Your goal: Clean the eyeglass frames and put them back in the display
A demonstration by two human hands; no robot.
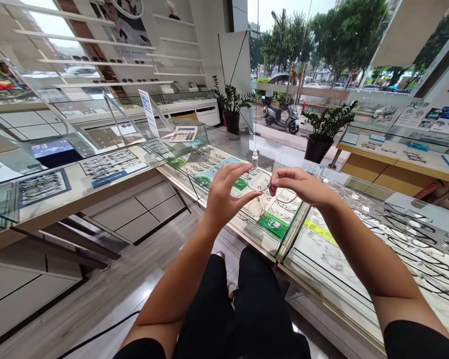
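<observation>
A pair of thin-rimmed eyeglasses (258,192) with a round clear lens is held up above the glass counter. My left hand (226,192) curves in a C around that lens, its fingertips at the upper rim and its thumb at the lower rim. From the other side, my right hand (297,183) pinches the eyeglasses at the edge between thumb and curled fingers. The remaining part of the frame is hard to make out against the counter. Just behind the hands, a small white spray bottle (255,158) stands upright on the glass.
Under the glass lie several eyeglasses and green cards (273,225). More frames (415,239) fill the right-hand case. A calculator (184,133) rests at the back left. Potted plants (319,147) stand beyond the counter; a frame tray (43,187) is at left.
</observation>
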